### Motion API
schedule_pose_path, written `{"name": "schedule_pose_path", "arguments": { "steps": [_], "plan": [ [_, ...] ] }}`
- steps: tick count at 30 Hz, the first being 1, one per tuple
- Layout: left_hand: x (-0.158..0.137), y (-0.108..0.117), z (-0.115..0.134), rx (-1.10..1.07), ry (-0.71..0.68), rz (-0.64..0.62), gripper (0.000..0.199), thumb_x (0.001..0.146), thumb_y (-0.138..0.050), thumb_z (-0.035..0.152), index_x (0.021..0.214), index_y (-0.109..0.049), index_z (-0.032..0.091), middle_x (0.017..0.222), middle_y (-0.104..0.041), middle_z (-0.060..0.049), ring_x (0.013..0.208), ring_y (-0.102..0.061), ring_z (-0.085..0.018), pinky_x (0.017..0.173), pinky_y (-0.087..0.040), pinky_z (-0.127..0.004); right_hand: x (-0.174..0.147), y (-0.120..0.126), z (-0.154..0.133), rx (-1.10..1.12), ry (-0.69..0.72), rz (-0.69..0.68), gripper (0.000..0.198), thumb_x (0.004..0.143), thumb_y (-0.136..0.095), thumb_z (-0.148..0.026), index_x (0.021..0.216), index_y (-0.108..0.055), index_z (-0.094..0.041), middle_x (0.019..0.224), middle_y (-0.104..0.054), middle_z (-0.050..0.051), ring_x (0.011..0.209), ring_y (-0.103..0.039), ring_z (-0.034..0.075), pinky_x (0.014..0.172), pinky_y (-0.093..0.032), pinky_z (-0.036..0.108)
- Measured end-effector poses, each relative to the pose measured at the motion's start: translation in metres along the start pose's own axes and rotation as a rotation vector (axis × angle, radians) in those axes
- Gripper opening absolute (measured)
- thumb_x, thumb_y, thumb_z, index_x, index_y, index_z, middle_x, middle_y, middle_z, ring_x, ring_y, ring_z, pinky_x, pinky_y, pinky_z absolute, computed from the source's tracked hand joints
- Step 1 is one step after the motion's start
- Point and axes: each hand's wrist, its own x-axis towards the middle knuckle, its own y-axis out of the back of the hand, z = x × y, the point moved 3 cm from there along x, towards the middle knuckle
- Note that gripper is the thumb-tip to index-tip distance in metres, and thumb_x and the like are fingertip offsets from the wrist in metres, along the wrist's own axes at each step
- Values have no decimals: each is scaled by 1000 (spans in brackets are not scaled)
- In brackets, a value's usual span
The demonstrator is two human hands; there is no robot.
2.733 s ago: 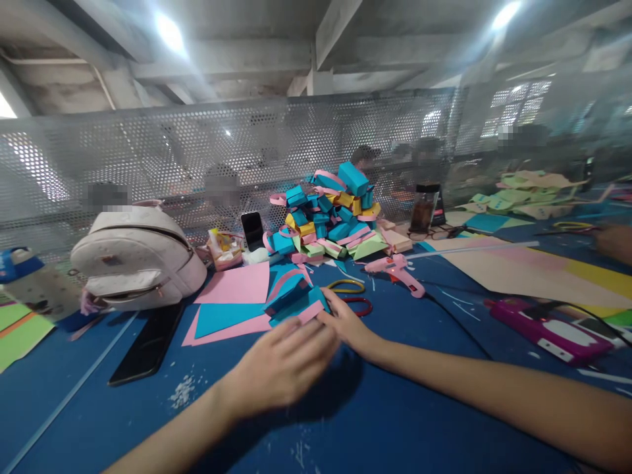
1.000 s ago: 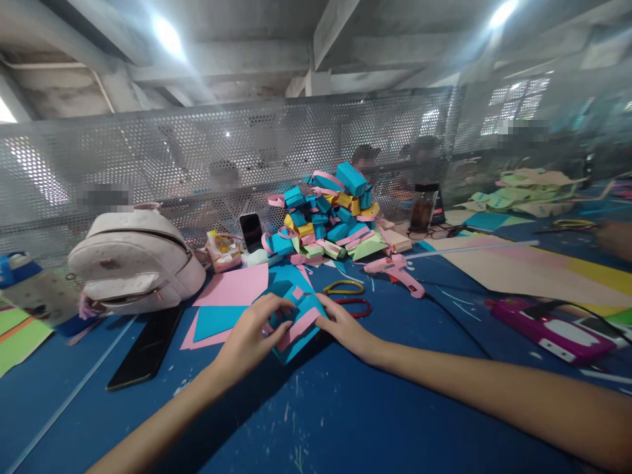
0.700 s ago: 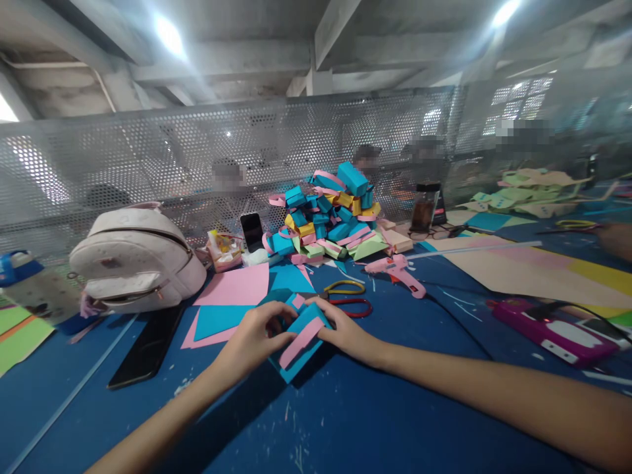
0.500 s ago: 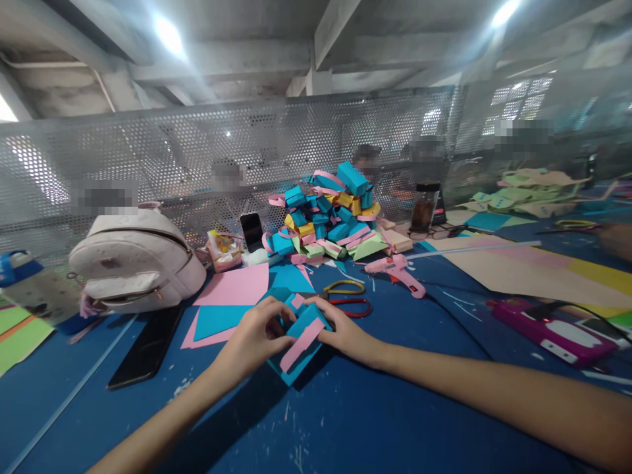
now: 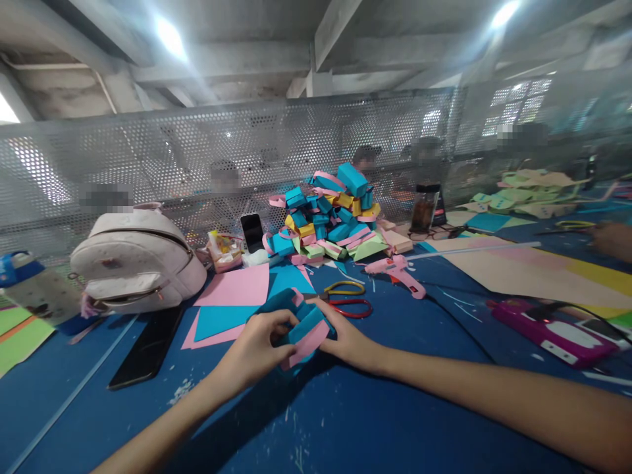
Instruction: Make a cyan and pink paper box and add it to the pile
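Observation:
Between my hands is a small blue paper box (image 5: 310, 321) with a pink paper strip (image 5: 310, 343) across its near face. My left hand (image 5: 264, 339) grips it from the left, thumb at the end of the pink strip. From the right, my right hand (image 5: 348, 339) curls its fingers over the box's far side; those fingertips are partly hidden. Just behind my right hand lie scissors (image 5: 353, 307) with one yellow and one red handle. Blue paper sheets (image 5: 222, 320) and a pink sheet (image 5: 237, 284) lie beyond my left hand.
A heap of small paper boxes (image 5: 326, 217) stands at the back. Right of it lies a pink glue gun (image 5: 402, 273) with a trailing cable. A black phone (image 5: 145, 349) and white backpack (image 5: 138, 260) are at left. A purple device (image 5: 553, 332) and a person's hand (image 5: 615, 240) are at right.
The box has tilted and turned a little in my hands, so its pink strip faces me at a flatter angle. Both hands keep their hold and have shifted only slightly.

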Motion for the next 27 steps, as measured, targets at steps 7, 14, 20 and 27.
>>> {"name": "schedule_pose_path", "arguments": {
  "steps": [7, 14, 20, 27],
  "plan": [
    [0, 6, 10, 120, -39, 96, 7, 77, -58, 19, 72, -59, 16, 66, -56, 3, 64, -49, -12, 58, -34, -22, 2, 0, 2, 38, -22, 34, 53, 84, -66, -35, 133, -49, -23, 135, -54, 7, 122, -52, 27, 104, -40, 40],
    [2, 4, 1, 283, -24, 87, 30, 83, -57, 28, 57, -50, 15, 54, -41, 6, 56, -35, -10, 53, -24, -24, 1, -2, -2, -2, 34, -35, 48, 89, -61, -31, 134, -48, -21, 134, -56, 8, 120, -53, 25, 105, -40, 40],
    [-1, 5, 4, 383, -51, 108, 36, 89, -53, 35, 60, -50, 15, 56, -43, 5, 55, -38, -10, 53, -22, -25, 2, -3, -4, -20, 85, -60, 49, 91, -58, -34, 136, -46, -18, 138, -53, 10, 124, -50, 26, 106, -39, 42],
    [2, 7, -5, 479, -54, 86, 13, 86, -56, 22, 79, -66, 16, 76, -68, -1, 70, -59, -16, 60, -35, -24, 2, -2, 7, -74, 68, -18, 50, 91, -57, -28, 138, -44, -20, 138, -52, 9, 127, -48, 26, 108, -36, 42]
  ]
}}
